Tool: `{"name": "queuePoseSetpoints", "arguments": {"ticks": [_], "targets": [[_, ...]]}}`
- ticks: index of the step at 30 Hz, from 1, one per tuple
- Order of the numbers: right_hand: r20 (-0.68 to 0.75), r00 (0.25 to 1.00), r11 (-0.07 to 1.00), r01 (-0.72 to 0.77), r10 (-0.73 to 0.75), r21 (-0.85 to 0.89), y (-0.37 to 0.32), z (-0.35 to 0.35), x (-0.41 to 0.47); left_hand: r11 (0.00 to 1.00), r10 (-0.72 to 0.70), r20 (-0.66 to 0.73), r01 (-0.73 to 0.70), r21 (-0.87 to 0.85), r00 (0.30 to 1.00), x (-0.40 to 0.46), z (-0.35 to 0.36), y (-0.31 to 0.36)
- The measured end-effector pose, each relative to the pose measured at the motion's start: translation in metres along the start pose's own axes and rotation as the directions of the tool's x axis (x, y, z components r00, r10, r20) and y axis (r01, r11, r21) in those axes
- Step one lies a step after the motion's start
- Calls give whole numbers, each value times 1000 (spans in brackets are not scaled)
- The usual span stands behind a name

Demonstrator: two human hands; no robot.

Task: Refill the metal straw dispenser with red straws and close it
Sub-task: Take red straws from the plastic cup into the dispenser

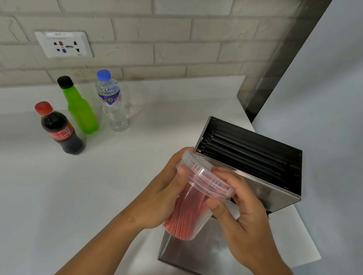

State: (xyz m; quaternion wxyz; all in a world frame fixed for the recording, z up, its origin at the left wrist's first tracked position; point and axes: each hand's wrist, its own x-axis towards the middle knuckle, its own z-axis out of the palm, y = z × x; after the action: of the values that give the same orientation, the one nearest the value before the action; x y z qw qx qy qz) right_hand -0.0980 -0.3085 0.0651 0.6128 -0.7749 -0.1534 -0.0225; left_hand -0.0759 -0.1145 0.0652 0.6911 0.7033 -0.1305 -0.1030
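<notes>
A clear plastic tub packed with red straws is held tilted above the counter, its clear lid on top. My left hand grips the tub's side. My right hand holds the lid's rim with fingers and thumb. Just behind stands the metal straw dispenser, open at the top, with black straws lying inside. Its metal lid lies flat on the counter under my hands.
On the white counter to the left stand a cola bottle, a green bottle and a water bottle. A brick wall with a socket runs behind. A pale panel rises at the right.
</notes>
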Motion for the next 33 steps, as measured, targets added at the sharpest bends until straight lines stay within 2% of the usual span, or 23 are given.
{"name": "queuePoseSetpoints", "arguments": {"ticks": [7, 10, 13, 17, 22, 28, 33], "targets": [[-1, 999, 998, -37, 37, 54, -3, -5, 3, 999, 46, -17, -46, 9, 999, -3, -7, -6], [4, 1000, 998, -12, 12, -59, -8, -11, 3, 997, 79, -77, -78, 15, 994, -2, -5, 2], [7, 997, 982, 74, -73, -175, -16, -15, 5, 989, 139, -113, -133, 57, 984, -1, -2, 7], [21, 992, 975, 123, -121, -185, -23, -13, 8, 977, 198, -109, -188, 100, 974, -2, 3, 11], [-60, 988, 976, 133, -145, -172, -22, -8, 2, 979, 202, -130, -195, 64, 971, -4, 6, 8], [-109, 986, 982, 106, -123, -154, -20, -9, 0, 989, 130, -170, -140, -50, 977, -7, 6, -1], [-239, 957, 982, 132, -161, -133, -22, -12, 5, 985, -117, -266, 76, -158, 957, -4, 6, -10]]}}
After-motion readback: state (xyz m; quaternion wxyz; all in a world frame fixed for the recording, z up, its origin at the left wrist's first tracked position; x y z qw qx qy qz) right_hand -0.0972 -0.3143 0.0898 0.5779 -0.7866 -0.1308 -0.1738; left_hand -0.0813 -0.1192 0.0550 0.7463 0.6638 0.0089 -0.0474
